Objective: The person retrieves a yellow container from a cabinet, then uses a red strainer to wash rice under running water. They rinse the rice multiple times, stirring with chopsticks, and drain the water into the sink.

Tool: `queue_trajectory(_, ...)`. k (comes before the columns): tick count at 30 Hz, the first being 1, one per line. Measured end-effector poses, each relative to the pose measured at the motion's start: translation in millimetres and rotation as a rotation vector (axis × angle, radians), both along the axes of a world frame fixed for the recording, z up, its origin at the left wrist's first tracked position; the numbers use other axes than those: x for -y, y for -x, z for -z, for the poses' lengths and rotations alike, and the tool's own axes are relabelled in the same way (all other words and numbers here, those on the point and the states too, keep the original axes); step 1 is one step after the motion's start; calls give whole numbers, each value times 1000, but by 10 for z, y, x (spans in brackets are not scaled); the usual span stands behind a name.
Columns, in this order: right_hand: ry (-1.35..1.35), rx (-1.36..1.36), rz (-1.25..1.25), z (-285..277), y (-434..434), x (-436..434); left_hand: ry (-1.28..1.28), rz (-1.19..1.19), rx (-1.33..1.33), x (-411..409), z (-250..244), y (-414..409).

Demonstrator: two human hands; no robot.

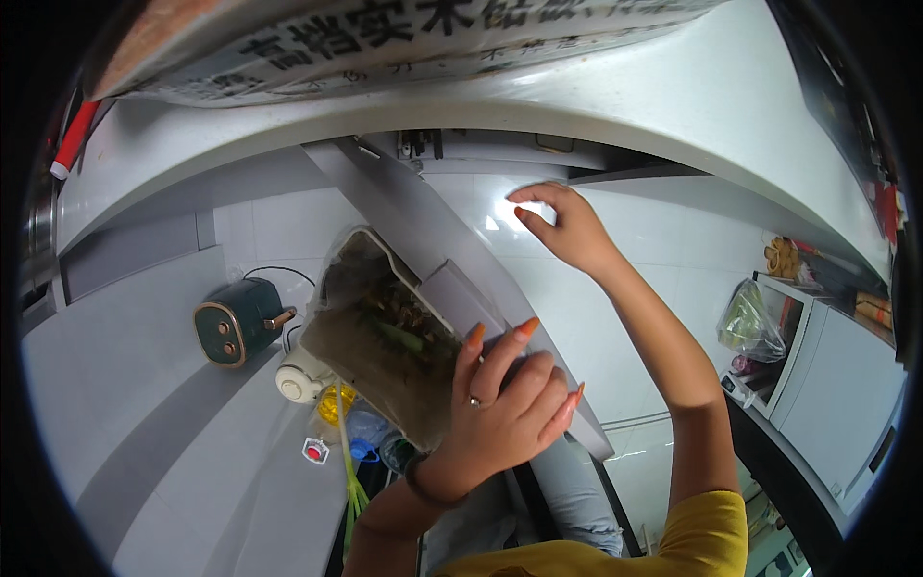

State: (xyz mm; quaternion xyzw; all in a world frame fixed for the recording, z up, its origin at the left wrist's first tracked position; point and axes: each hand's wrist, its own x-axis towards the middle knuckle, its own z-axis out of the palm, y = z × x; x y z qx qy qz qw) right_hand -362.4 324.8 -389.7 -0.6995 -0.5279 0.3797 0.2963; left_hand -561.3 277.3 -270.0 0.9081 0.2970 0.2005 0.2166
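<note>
My left hand (508, 404), palm down with fingers spread and partly bent, is over the near side of a waste bin (395, 260) and the open grey cabinet door (476, 249). It holds nothing I can see; its palm and any contact with the rim are hidden. The bin hangs on the door, lined with a translucent plastic bag (353, 263). Inside lie brown scraps and a green vegetable piece (401, 336). Farther right, my right hand (566, 227) is raised beyond the door, above the white tiled floor (649, 238), thumb and forefinger apart and nothing between them.
A white countertop (613, 90) crosses the front, bearing a plastic-wrapped package (404, 50) with printed writing. Left are a dark green appliance (241, 324), a cream kettle (296, 379), bottled yellow oil (335, 404) and green stalks (353, 498). Bagged greens (751, 324) sit by a white cabinet (829, 382).
</note>
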Motion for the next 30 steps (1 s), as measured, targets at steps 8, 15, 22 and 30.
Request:
queue_trajectory(8, 50, 373, 11, 1398, 354, -778, 52, 74, 3, 21, 1, 215)
queue_trajectory(15, 12, 606, 46, 1890, 612, -1284, -16, 85, -49, 2, 22, 329)
queue_trajectory(22, 36, 723, 214, 2249, 724, -1519, 19, 145, -184, -140, -224, 239)
queue_trajectory(30, 459, 376, 264, 1829, 746, -1667, -1, 150, -181, -163, -258, 167)
